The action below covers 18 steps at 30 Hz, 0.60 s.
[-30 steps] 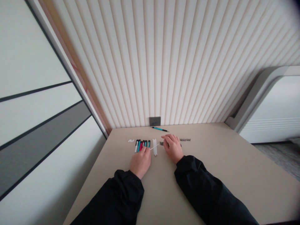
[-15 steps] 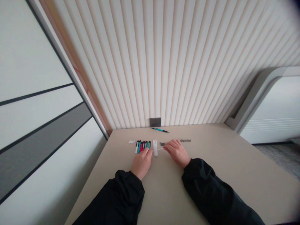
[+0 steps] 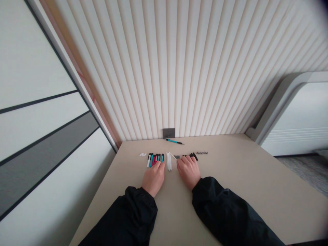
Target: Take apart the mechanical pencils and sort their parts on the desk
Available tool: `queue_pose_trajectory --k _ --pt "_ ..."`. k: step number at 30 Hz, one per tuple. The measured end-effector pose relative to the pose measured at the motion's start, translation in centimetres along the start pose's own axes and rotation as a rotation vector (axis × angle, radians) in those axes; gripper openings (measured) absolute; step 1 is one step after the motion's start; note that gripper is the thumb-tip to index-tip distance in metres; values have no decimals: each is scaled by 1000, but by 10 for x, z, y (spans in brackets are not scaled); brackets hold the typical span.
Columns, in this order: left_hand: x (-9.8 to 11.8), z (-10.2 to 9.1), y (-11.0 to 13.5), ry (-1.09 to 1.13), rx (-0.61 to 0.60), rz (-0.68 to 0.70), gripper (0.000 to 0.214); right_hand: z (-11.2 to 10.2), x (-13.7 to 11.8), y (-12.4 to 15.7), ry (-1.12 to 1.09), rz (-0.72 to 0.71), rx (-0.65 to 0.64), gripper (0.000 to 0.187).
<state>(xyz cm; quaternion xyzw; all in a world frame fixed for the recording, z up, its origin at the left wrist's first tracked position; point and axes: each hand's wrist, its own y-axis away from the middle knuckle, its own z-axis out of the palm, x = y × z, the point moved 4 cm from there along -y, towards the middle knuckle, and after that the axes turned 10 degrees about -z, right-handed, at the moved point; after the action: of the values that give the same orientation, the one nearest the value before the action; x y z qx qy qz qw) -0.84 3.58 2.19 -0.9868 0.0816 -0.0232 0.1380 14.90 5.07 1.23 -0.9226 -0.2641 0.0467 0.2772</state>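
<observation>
My left hand (image 3: 154,177) rests on the beige table (image 3: 230,191) with its fingers curled, its tips just below a row of coloured pen barrels (image 3: 155,159); I see nothing in it. My right hand (image 3: 189,171) lies beside it and pinches a thin white rod (image 3: 173,156) that slants up to the left from its fingertips. A bundle of white rods (image 3: 168,161) lies between the two hands. Just beyond my right fingers are several black pen pieces (image 3: 191,156) and a small grey part (image 3: 177,157).
A row of small grey parts (image 3: 202,152) lies further right. A teal pen (image 3: 174,141) lies near the wall below a grey socket (image 3: 169,132). Small white bits (image 3: 142,154) sit left of the barrels. A white cabinet (image 3: 297,119) stands at the right.
The white rod passed from my left fingers to my right hand, which drew back and then returned toward the rods. The black pen pieces, covered before, now show.
</observation>
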Motion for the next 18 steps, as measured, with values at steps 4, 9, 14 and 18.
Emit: queue_pose_trajectory --k 4,9,14,18 --pt "2 1 0 20 -42 36 28 8 -6 0 -1 16 -57 19" --pt "5 3 1 50 -88 67 29 6 -8 1 -77 19 -87 19" --pt "7 0 1 56 -96 79 28 1 -9 1 -192 -18 -95 15" --pt "8 -1 0 32 -98 80 28 1 -9 2 -255 -39 -104 15"
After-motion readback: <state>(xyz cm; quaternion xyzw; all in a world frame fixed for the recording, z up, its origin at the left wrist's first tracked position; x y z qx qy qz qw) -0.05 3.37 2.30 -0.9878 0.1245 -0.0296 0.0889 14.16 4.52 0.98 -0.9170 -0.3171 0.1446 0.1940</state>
